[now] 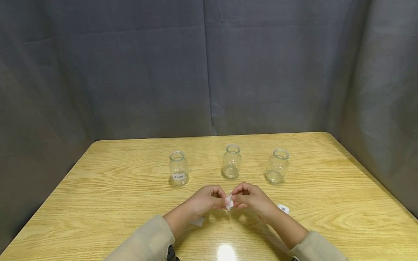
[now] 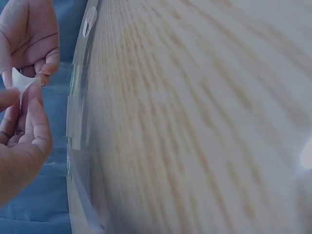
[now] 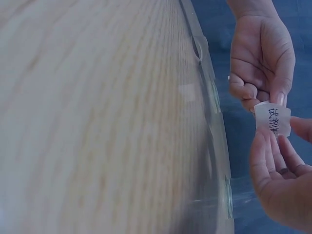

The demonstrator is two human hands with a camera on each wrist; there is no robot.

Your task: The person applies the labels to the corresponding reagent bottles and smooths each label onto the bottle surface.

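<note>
Both hands pinch a small white paper label (image 1: 230,202) between thumb and fingers, held up over the table in front of the jars. My left hand (image 1: 207,199) has it by one side, my right hand (image 1: 251,198) by the other. Dark handwriting shows on the label (image 3: 273,119) in the right wrist view. It looks bent, with a raised corner, in the left wrist view. Beyond the hands stands a middle glass jar (image 1: 232,163), open at the top and without a label.
A left glass jar (image 1: 177,165) bears a handwritten white label. Another plain jar (image 1: 277,166) stands at the right. A white paper piece (image 1: 197,221) lies by the left wrist, and a rounded printed tag (image 1: 283,208) by the right forearm. Grey curtains surround the wooden table (image 1: 114,203).
</note>
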